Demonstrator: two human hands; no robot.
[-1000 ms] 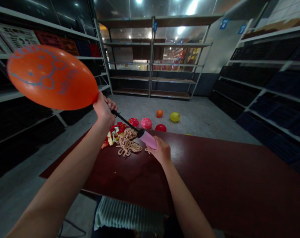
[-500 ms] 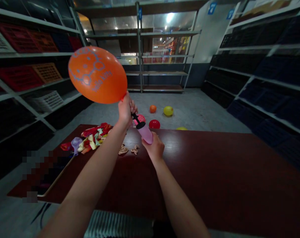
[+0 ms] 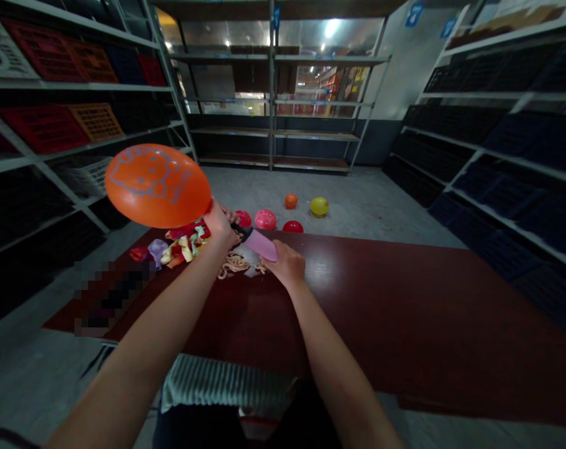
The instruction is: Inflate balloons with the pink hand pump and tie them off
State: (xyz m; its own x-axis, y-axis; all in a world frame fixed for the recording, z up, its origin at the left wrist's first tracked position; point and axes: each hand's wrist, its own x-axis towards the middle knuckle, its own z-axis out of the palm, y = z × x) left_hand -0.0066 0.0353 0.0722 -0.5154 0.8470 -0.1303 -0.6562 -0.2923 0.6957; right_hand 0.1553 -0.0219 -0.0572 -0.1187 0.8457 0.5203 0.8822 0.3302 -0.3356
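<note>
An inflated orange balloon with blue printing tilts out to the left. My left hand is closed around the balloon's neck, where it meets the dark front end of a pink balloon pump; the fingers hide the nozzle. Wrapped round the pump's pink body is my right hand, to the right and slightly lower. Beneath my left hand, a heap of limp balloons in several colours lies on the brown table. Tan rubber bands lie in loose piles beside it.
On the floor past the table are an orange balloon, a yellow balloon, a pink balloon and red ones. Shelves with crates stand left, dark crates right, and a metal rack at the back.
Both hands have come down and to the left with the pump and the orange balloon. The pump now lies flatter, its body pushed nearer my left hand. The view has shifted slightly.
</note>
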